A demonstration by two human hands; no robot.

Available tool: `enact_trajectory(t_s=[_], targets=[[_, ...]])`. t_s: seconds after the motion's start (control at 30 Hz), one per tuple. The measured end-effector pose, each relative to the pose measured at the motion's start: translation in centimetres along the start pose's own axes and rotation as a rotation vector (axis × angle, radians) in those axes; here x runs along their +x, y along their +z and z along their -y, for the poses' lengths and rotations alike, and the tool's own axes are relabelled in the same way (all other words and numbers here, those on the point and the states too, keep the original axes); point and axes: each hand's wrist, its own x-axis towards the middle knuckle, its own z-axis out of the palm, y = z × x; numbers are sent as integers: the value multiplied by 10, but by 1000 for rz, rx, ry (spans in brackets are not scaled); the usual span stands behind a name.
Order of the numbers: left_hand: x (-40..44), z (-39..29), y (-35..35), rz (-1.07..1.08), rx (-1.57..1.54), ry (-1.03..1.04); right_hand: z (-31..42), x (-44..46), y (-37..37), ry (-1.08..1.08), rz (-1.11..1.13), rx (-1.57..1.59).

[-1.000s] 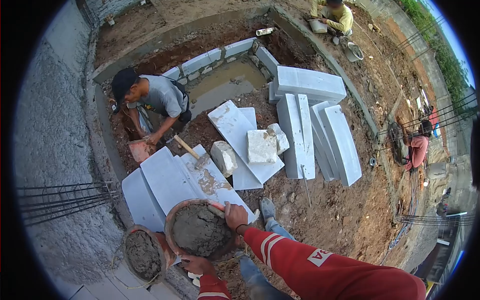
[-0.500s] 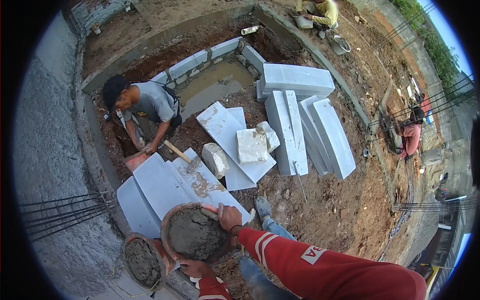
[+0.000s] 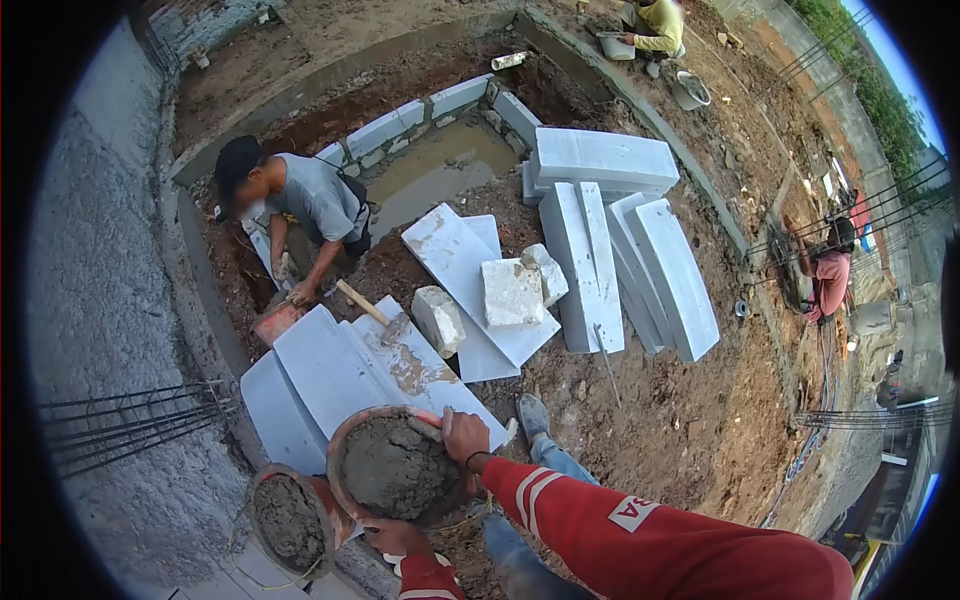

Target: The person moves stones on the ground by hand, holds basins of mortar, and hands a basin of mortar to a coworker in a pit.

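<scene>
Your right hand [image 3: 466, 436] clasps the mortar bucket [image 3: 336, 470], your left hand [image 3: 398, 538] curled against its lower side, near another bucket [image 3: 335, 508].

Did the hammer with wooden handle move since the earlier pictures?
No. The hammer has the same place on the mud-stained slab, its head still just left of the rough block; only the camera view shifted.
</scene>
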Motion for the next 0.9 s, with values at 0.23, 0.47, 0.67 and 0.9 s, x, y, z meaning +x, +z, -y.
enact_trajectory(t_s=[0.23, 0.47, 0.67, 0.9], targets=[[14, 22, 16, -58, 0, 134, -3, 1, 5, 19, -13, -1], [11, 14, 14, -67, -52, 38, -5, 3, 8, 38, 2, 0], [9, 14, 16, -116, -60, 81, -4, 3, 7, 48, 15, 1], [-14, -12, -9, -83, -92, 122, -3, 4, 5, 48, 22, -19]])
